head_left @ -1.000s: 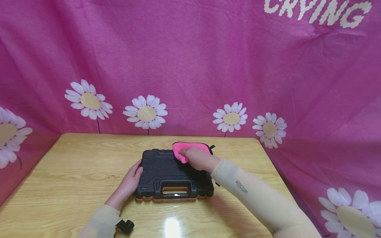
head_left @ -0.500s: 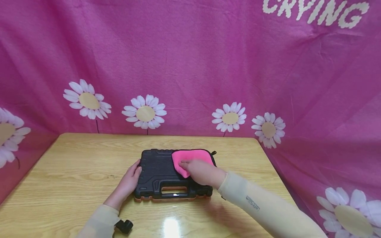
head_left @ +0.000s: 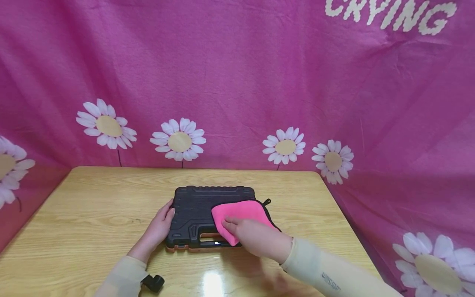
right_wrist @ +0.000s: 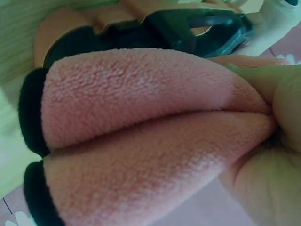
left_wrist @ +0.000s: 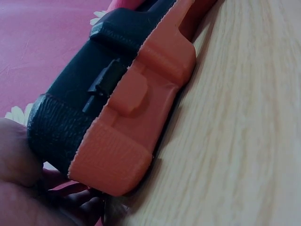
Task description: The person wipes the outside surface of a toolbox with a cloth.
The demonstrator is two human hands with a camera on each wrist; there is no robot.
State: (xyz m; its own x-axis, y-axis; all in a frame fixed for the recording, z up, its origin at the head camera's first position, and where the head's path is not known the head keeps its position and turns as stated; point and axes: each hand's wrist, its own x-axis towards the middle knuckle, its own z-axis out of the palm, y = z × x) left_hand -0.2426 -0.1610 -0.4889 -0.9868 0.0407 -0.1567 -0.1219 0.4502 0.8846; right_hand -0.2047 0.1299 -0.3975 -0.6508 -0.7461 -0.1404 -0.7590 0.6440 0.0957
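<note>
A black plastic carrying case [head_left: 194, 202] with an orange lower half lies flat on the table, its handle toward the person. My left hand [head_left: 160, 225] holds its left side, thumb near the upper edge; in the left wrist view, the fingers curl at the case's corner. A pink plush cloth [head_left: 246, 210] with black edging and a small loop covers the case's right front part. My right hand [head_left: 256, 237] pinches it. Up close in the right wrist view, the fluffy cloth [right_wrist: 122, 94] is bunched into a fold between thumb and fingers.
The wooden table [head_left: 104, 210] extends all around the case. Behind and beside it hangs a magenta curtain [head_left: 230, 82] with daisies. A black wrist strap piece [head_left: 154, 283] sits at the left sleeve.
My right hand has drawn the pink cloth from the case's far right corner toward the handle and the person. The left hand keeps its hold on the case.
</note>
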